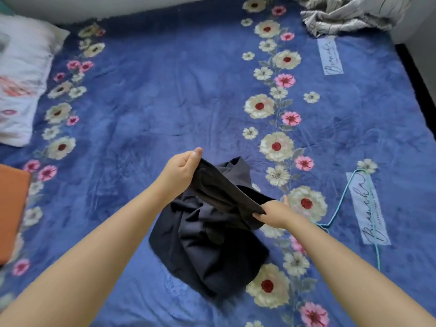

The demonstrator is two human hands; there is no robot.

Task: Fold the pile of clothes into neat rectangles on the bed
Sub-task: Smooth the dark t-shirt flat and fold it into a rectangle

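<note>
Forearms come in from the bottom edge, both bare, both reaching to one dark garment [207, 244] low and centre on the bed [153, 102].

Left hand [181, 171]: fingers curled, thumb on top, pinching one end of a taut edge of the garment, lifted off the bed. Right hand [276, 213]: fingers clamped on the other end of that same edge, lower and nearer me. Edge runs diagonally between the two sets of fingers. Could be a waistband or a hem; can't tell which, cloth is too dark and bunched.

Below and behind the fingers the rest of the garment is a crumpled heap on the blue flowered bedcover. No flat panel, no straight crease, no rectangle. My read: this piece is at the pick-up and shake-out stage, not folded yet.

Right of the right-hand fingers, apart from the garment: a thin teal hanger [349, 197] lying on the bedcover.

Far left of the left-hand fingers: an orange flat thing [11, 213] at the frame edge, cut off. May be a folded item, may be something else; not counting it as done.

Further out, left: a white printed pillow [21, 83]. Far right corner: a crumpled grey-and-white striped cloth [342, 13], unfolded; could be more of the pile or just bedding.

Status as I judge it: nothing confirmed finished, one item in hand, possibly at least one more waiting. Early in the job.
</note>
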